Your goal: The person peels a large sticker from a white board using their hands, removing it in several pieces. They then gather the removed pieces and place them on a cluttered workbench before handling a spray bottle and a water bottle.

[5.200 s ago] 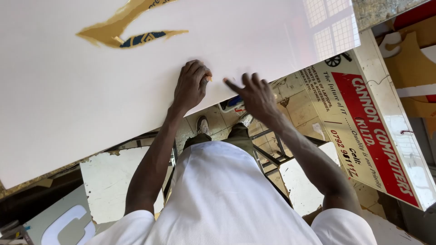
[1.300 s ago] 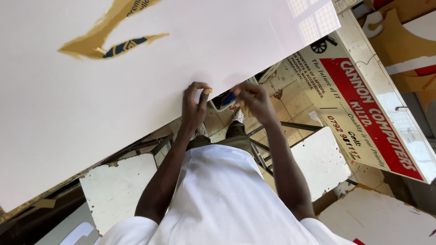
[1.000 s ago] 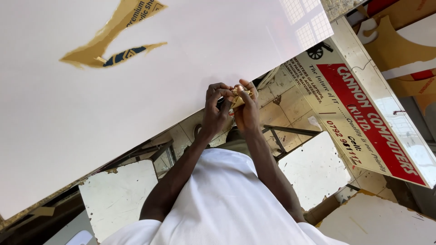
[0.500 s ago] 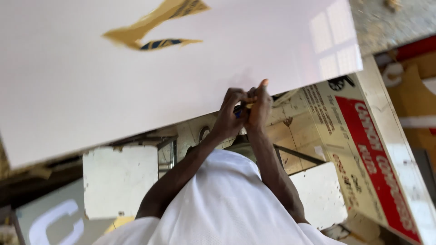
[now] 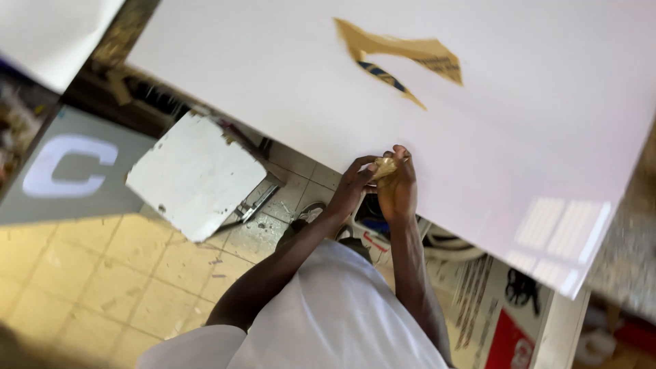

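Grey sign panel (image 5: 65, 174): seen at the far left, lying on the tiled floor (image 5: 82, 273), a large white letter showing on it.
White scrap board (image 5: 195, 174): seen right of the grey panel, its edges chipped, resting over a metal frame.
Left hand (image 5: 355, 183): raised at the lower edge of the big white sheet (image 5: 287, 75); fingers are curled and pinched onto a small tan scrap of backing paper (image 5: 385, 166).
Scrap of backing paper: held between both hands, at the fingertips, just at the sheet's edge.
Right hand (image 5: 400, 188): closed around the same scrap from the right, thumb and fingers bent over it, touching the left hand.
Torn patch (image 5: 400, 61): a strip of tan backing left on the sheet, above and well apart from the hands.
Printed banner (image 5: 506, 321): seen at the lower right, under the sheet.
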